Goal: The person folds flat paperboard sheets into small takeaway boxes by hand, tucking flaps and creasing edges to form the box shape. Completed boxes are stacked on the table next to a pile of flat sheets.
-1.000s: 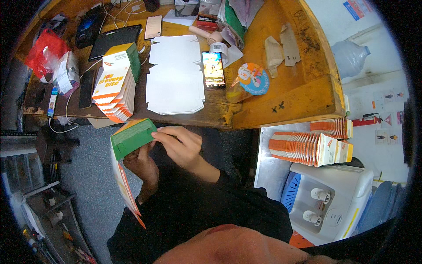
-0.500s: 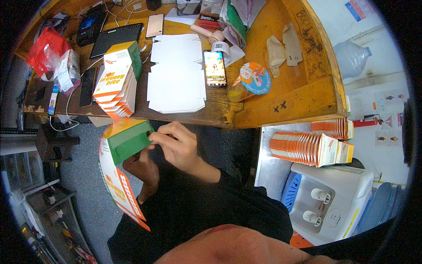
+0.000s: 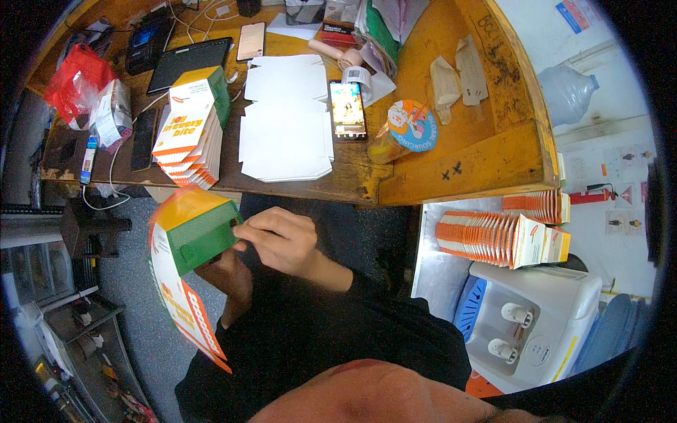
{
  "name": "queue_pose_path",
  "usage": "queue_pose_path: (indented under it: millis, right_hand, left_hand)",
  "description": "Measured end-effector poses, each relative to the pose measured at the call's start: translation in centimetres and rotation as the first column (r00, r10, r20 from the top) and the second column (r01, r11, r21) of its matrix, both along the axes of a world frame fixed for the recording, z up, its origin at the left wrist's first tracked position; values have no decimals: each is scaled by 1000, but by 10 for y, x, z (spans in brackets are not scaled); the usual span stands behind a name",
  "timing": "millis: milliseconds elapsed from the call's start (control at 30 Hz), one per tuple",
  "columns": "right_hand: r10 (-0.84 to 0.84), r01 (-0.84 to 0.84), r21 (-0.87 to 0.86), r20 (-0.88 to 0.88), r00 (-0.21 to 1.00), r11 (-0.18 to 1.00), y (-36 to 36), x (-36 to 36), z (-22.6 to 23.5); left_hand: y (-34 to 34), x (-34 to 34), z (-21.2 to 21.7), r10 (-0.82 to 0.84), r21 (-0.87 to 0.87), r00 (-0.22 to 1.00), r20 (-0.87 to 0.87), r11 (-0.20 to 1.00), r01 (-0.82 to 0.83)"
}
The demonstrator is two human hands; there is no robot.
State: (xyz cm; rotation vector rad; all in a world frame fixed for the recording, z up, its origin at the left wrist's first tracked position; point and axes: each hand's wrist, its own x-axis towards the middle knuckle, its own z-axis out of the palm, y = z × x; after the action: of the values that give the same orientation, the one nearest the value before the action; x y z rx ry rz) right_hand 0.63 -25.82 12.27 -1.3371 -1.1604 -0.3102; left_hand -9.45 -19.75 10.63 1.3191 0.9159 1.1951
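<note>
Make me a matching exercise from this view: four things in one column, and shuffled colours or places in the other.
1. Held carton
2. Plastic bag
3. Water jug
4. Card sheet

A. See-through pale blue
B. White, flat beside the lit phone
C. At the right hand's fingertips
D. Red

Pairs: 1-C, 2-D, 3-A, 4-B

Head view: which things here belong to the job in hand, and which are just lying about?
Job, it seems:
carton in left hand and right hand
matching stack
carton row at right
white card

Lying about, probably:
red bag
lit phone
pale phone
cup
</note>
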Motion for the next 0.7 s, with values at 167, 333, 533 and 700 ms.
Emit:
queue_pose_path:
  millis: [167,333,533,700]
  right_hand:
    - [86,-87,-16,-53,995,996,3,-2,3]
    - [295,-290,-57,108,950,955,-2,12,2]
    - [-596,423,-524,-217,773,739,-8,98,-56]
    - [-714,559,-666,55,698,494,11,153,-96]
  left_hand:
    - [1,-1,-13,-13,12,978,209,1000,11]
    - [11,-12,-12,29,156,940,339,984,-87]
    - [30,-34,19,294,275,925,243,893,-356]
    - [35,-53,31,206,332,941,268,897,-291]
